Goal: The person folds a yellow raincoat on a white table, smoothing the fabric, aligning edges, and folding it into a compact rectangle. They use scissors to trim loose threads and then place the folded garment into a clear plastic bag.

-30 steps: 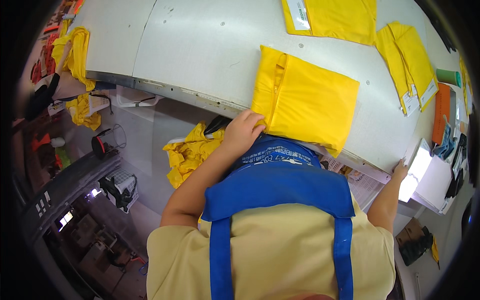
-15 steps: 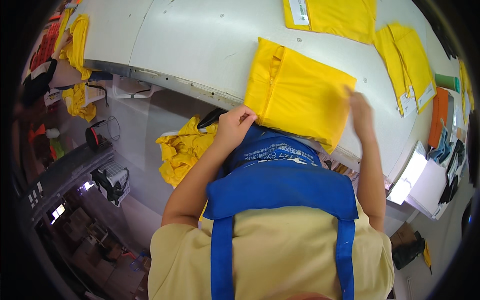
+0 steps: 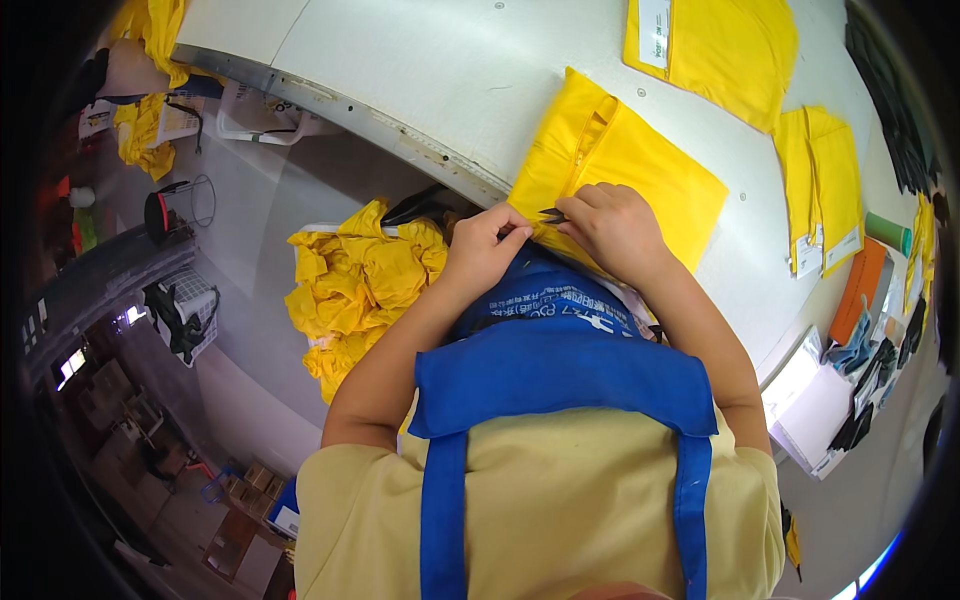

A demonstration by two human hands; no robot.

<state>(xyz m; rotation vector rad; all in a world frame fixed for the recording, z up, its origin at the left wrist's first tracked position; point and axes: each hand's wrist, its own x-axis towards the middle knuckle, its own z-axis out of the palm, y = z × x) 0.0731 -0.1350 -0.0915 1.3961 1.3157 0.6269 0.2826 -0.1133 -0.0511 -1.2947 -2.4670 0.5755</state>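
A flat yellow fabric pouch (image 3: 655,165) with a zipper lies at the table's near edge, its near left corner hanging toward my apron. My left hand (image 3: 485,248) is closed in a pinch at that corner, thumb against the fingers. Close beside it, my right hand (image 3: 617,230) is closed around small dark thread snips (image 3: 552,216). Their pointed tips face the pinched corner. My right fingers hide most of the snips, and the exact bit under the left fingertips cannot be made out.
More yellow pouches with white labels (image 3: 715,50) lie farther back on the pale table (image 3: 430,70). Crumpled yellow pieces (image 3: 370,275) fill a container below the edge at left. An orange box (image 3: 858,295), a green roll (image 3: 888,232) and papers (image 3: 800,400) sit at right. Another person's arm (image 3: 135,70) shows far left.
My right hand has come from the pouch's right side to its near left corner, now with snips in it. The pouch has turned slightly. The view has shifted.
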